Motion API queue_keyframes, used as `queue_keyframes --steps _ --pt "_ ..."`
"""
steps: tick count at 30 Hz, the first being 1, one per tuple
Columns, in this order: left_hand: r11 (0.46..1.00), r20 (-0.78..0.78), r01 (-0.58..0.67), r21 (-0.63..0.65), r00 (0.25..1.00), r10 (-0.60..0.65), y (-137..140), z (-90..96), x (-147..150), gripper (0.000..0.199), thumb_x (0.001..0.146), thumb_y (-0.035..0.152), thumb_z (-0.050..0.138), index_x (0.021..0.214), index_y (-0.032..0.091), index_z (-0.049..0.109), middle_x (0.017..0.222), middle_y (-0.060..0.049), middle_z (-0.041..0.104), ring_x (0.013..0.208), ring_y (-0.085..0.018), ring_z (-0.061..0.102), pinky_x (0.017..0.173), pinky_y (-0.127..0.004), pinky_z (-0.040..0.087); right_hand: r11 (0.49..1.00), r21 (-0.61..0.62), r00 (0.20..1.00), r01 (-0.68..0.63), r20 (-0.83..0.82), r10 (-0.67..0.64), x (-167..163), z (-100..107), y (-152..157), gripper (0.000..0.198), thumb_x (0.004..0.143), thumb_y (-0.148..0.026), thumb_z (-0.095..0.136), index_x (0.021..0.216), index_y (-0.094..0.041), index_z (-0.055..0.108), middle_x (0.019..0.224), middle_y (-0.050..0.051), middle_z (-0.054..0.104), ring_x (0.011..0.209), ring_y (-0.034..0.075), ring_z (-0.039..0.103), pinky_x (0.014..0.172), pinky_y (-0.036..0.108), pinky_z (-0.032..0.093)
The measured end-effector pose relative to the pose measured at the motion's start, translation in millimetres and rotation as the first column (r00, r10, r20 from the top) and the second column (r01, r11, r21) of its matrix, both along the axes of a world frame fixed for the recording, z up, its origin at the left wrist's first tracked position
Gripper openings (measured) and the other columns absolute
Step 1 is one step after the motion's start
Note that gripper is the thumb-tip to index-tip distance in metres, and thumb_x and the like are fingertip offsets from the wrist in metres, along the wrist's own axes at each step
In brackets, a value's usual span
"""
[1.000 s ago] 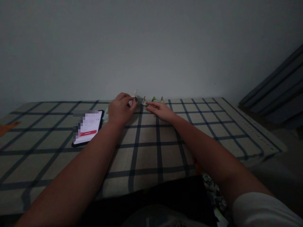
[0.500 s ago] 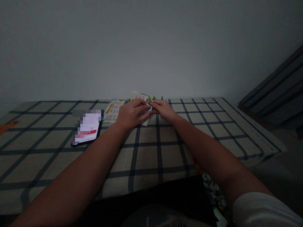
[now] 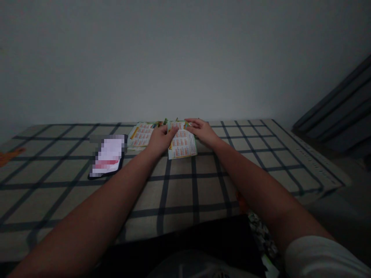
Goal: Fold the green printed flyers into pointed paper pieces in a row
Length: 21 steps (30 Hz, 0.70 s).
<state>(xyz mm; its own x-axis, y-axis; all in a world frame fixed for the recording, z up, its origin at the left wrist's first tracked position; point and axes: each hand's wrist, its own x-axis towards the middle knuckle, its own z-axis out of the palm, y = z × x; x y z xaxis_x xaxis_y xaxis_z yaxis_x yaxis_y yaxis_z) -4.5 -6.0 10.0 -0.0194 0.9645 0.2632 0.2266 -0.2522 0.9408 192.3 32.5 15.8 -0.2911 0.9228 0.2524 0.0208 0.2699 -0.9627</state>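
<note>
A printed paper sheet (image 3: 182, 144) with calendar-like blocks of small red and dark print lies between my hands, its face up toward me. My left hand (image 3: 160, 139) grips its left edge, thumb on top and the other fingers mostly hidden beneath. At the upper right corner is my right hand (image 3: 201, 131), its thumb and fingers loosely around the paper. A similar sheet (image 3: 141, 135) rests on the cloth just left of my left hand. Green, leafy-looking printed pieces (image 3: 165, 122) show behind the hands, too partly hidden to make out.
A phone (image 3: 108, 154) with a lit, blurred screen lies left of my left forearm. The checked cloth (image 3: 179, 193) covers the table up to a grey wall (image 3: 185, 58). An orange patch (image 3: 11, 156) shows at far left, and a dark pleated curtain (image 3: 342, 104) hangs at right.
The sheet between my hands has turned and come down, so its printed face now shows broadly. My hands have moved slightly apart; the phone has stayed in place.
</note>
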Motion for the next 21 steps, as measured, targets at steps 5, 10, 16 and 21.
queue_keyframes --steps 5,10,16,21 --pt "0.997 0.106 0.037 -0.061 0.994 -0.030 4 -3.1 0 0.047 0.074 0.061 0.081 0.086 0.016 0.074 0.083 -0.008 0.077 0.071 -0.022 0.070 0.068 -0.035 0.057 0.989 0.125 0.986 0.074 0.139 -0.091 2 -6 6 0.036 0.083 -0.023 0.077 0.117 -0.016 0.070 0.097 0.006 0.073 0.085 0.017 0.068 0.084 0.034 0.056" --pt "0.989 0.210 0.099 -0.108 0.975 -0.075 5 -3.4 0 0.050 0.069 0.060 0.085 0.089 0.016 0.074 0.088 -0.009 0.079 0.073 -0.022 0.071 0.071 -0.037 0.058 0.932 0.354 0.934 0.071 0.304 -0.186 9 0 0 0.021 0.092 -0.028 0.066 0.107 -0.017 0.077 0.101 0.009 0.076 0.087 0.018 0.067 0.086 0.034 0.052" --pt "0.979 0.239 0.167 -0.119 0.962 -0.136 6 -5.1 0 0.047 0.070 0.058 0.084 0.092 0.017 0.073 0.088 -0.008 0.078 0.073 -0.021 0.071 0.072 -0.037 0.058 0.938 0.278 0.913 0.209 0.287 -0.289 8 6 -3 0.034 0.100 -0.037 0.055 0.075 -0.017 0.068 0.066 0.001 0.060 0.063 0.014 0.053 0.063 0.029 0.042" --pt "0.974 0.234 0.192 -0.124 0.959 -0.160 10 -7.4 -2 0.055 0.069 0.062 0.084 0.096 0.016 0.073 0.092 -0.009 0.078 0.076 -0.022 0.072 0.073 -0.037 0.058 0.985 0.061 0.973 0.163 0.156 -0.170 3 4 1 0.033 0.099 -0.045 0.056 0.080 -0.018 0.062 0.068 -0.001 0.056 0.058 0.012 0.047 0.056 0.025 0.039"
